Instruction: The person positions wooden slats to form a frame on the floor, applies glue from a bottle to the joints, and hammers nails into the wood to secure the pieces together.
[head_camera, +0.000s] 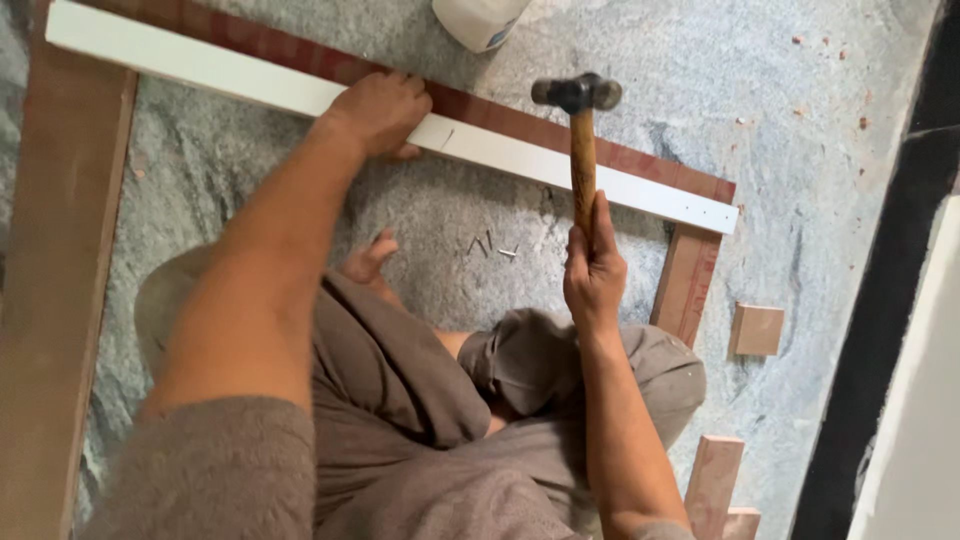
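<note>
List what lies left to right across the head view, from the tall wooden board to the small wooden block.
Tall wooden board → left hand on the white strip → loose nails → hammer in the right hand → short wooden upright → small wooden block.

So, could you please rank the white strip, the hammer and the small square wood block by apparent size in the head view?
1. white strip
2. hammer, held in the right hand
3. small square wood block
</note>
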